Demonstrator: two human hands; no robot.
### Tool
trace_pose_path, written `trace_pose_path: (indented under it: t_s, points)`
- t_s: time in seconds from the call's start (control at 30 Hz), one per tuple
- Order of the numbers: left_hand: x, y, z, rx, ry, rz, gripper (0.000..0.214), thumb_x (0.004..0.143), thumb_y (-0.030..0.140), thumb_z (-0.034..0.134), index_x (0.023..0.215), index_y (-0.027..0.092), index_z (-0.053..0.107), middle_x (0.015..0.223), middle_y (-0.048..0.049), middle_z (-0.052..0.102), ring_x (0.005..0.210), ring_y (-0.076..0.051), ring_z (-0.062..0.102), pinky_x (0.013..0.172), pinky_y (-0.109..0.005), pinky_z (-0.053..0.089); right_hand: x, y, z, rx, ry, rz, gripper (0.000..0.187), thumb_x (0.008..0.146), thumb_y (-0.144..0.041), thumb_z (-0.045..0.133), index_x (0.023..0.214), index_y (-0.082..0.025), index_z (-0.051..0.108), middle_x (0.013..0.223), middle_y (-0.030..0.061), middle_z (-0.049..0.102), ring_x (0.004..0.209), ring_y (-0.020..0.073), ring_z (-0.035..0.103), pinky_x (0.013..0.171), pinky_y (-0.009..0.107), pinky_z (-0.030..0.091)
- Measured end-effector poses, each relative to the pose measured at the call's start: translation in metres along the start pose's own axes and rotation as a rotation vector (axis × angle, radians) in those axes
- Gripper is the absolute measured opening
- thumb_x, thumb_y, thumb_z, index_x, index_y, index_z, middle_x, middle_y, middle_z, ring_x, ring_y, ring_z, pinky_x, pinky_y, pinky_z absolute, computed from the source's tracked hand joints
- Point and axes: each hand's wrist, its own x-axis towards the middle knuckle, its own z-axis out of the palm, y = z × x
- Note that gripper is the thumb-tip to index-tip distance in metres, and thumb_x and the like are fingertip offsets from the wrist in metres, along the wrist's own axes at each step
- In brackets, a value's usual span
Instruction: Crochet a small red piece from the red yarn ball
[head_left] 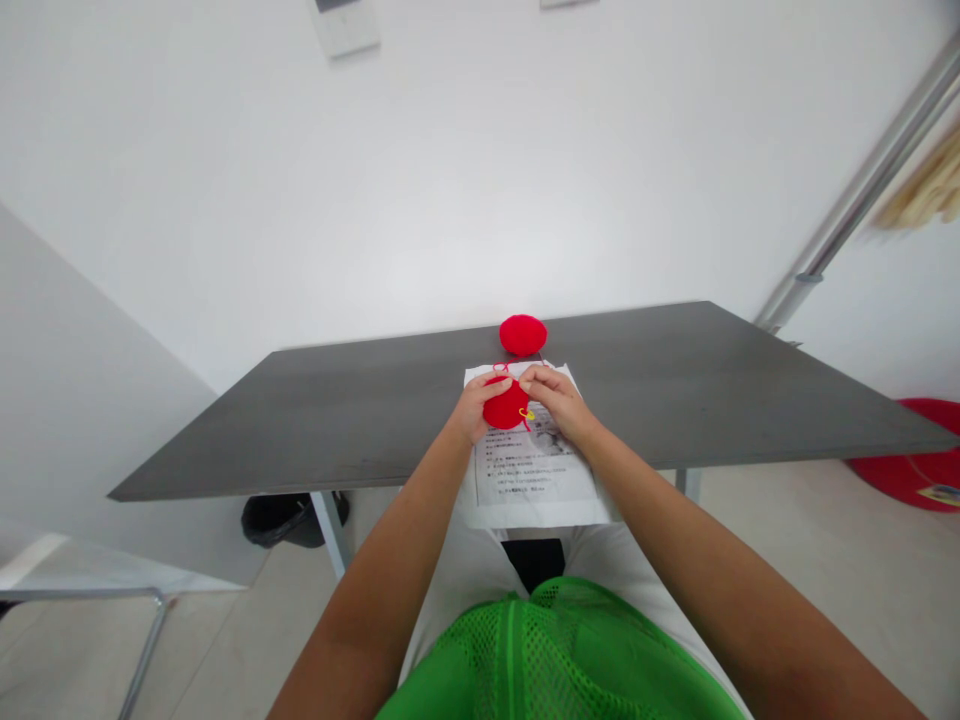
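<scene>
A round red crochet piece [504, 404] is in my left hand [474, 408], the thumb lying across its upper left edge. My right hand [556, 398] is closed in a pinch at the piece's upper right edge; whether a hook is between those fingers I cannot make out. Hanging at the piece's right side is a small yellow stitch marker [529, 414], with a short red yarn tail under it. Behind my hands a ball of red yarn [523, 335] rests on the table, and loose strands run from it. Beneath both hands lies a printed sheet of paper [525, 512], overhanging the table's front edge.
The dark grey table [330, 420] stands against a white wall [450, 180]. Under its left side is a black-lined bin [289, 518]. A red round object [892, 478] is on the floor at right, near a metal pole [847, 215].
</scene>
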Motion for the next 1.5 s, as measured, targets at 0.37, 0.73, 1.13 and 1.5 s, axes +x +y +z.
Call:
trace_pose_path:
  t_s: [0.37,0.73,1.13,1.5]
  points:
    - [0.0,0.0004,0.0003,0.0,0.022,0.005,0.029,0.056,0.03,0.081,0.075,0.014,0.065,0.067,-0.0004,0.065,0.059,-0.011,0.058,0.061,-0.024,0.043,-0.0004,-0.001,0.0015,0.04,0.002,0.034,0.017,0.075,-0.036,0.06,0.068,-0.021,0.055,0.066,-0.0027,0.05,0.062,0.0129,0.047,0.065,0.028,0.04]
    - [-0.0015,0.0011,0.0023,0.015,0.015,0.016,0.029,0.057,0.031,0.08,0.074,0.014,0.063,0.067,0.0002,0.063,0.06,-0.01,0.057,0.061,-0.023,0.042,0.0007,0.001,0.0008,-0.032,0.033,0.003,0.013,0.075,-0.031,0.056,0.066,-0.021,0.054,0.064,-0.0033,0.046,0.061,0.0122,0.044,0.063,0.026,0.037]
    - [-0.0017,0.0009,0.0036,-0.004,0.025,0.009,0.03,0.056,0.03,0.081,0.074,0.014,0.063,0.067,0.0008,0.064,0.061,-0.01,0.058,0.063,-0.022,0.042,0.0017,-0.0007,0.0001,-0.082,0.032,-0.027,0.014,0.075,-0.03,0.055,0.064,-0.021,0.052,0.064,-0.0032,0.045,0.062,0.0127,0.042,0.063,0.027,0.035]
    - [-0.0002,-0.0004,0.0014,-0.009,0.0,0.001,0.03,0.056,0.03,0.079,0.075,0.014,0.062,0.066,-0.0001,0.064,0.059,-0.011,0.057,0.06,-0.023,0.041,0.0021,0.0011,-0.0006,-0.093,0.047,-0.038,0.011,0.073,-0.026,0.052,0.063,-0.02,0.051,0.066,-0.0026,0.045,0.065,0.0134,0.042,0.064,0.027,0.033]
